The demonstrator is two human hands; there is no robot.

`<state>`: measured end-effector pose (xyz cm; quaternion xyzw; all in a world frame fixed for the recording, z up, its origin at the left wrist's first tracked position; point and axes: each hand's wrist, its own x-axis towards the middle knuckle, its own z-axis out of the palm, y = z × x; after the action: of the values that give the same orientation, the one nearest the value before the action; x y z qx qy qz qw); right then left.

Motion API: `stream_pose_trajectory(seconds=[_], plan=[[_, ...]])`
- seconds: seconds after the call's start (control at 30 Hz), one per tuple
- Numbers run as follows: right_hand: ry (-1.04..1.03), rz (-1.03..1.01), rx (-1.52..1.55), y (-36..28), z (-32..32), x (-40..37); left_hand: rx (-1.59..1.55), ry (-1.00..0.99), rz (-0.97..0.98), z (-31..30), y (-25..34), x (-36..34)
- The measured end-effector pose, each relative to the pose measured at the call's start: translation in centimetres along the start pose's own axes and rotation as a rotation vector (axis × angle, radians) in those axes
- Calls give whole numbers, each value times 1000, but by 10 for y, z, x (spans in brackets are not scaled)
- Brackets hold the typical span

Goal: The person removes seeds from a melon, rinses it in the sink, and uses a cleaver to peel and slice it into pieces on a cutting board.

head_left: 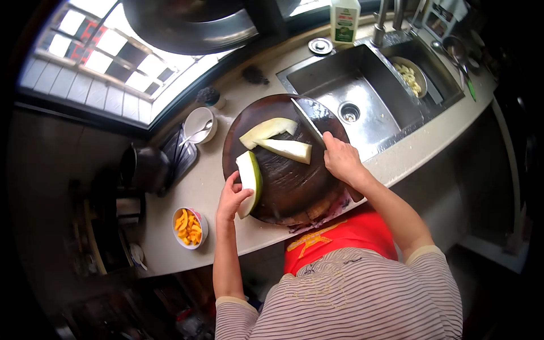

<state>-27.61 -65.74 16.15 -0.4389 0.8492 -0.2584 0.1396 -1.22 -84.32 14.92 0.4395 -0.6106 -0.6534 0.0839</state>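
My left hand is closed on a wedge of melon with green rind and white flesh, at the left edge of the round dark cutting board. In my right hand is the handle of a kitchen knife, whose blade lies across the board's upper right side and points away from me. Between my hands lie two pale pieces: a curved strip and a straighter strip, touching near their left ends.
Left of the board are a bowl of orange pieces and a white bowl with a spoon. Beyond the board, a steel sink holds a bowl of pale pieces in its right basin. A bottle stands behind the sink.
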Motion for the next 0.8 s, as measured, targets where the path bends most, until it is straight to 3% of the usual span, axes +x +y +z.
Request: stream_pose_trajectory(seconds=[0.1, 0.13, 0.17, 0.23, 0.33, 0.47, 0.6, 0.73, 0.8], plan=[[8, -46, 13, 5, 2, 0, 145, 97, 258, 12, -31, 2], [16, -63, 31, 8, 3, 0, 708, 334, 375, 25, -28, -9], [23, -75, 51, 11, 4, -1, 808, 400, 275, 45, -11, -20], [30, -108, 58, 14, 4, -2, 731, 481, 206, 53, -12, -20], [3, -117, 59, 17, 3, -5, 790, 634, 320, 59, -13, -15], [-69, -133, 45, 16, 0, -1, 770, 890, 216, 84, 16, 8], [-85, -129, 70, 23, 4, 2, 777, 879, -17, 89, 26, 25], [-41, -144, 172, 29, -3, -2, 795, 695, -17, 93, 23, 7], [-27, -165, 221, 38, -5, -1, 777, 516, 139, 109, 27, -13]])
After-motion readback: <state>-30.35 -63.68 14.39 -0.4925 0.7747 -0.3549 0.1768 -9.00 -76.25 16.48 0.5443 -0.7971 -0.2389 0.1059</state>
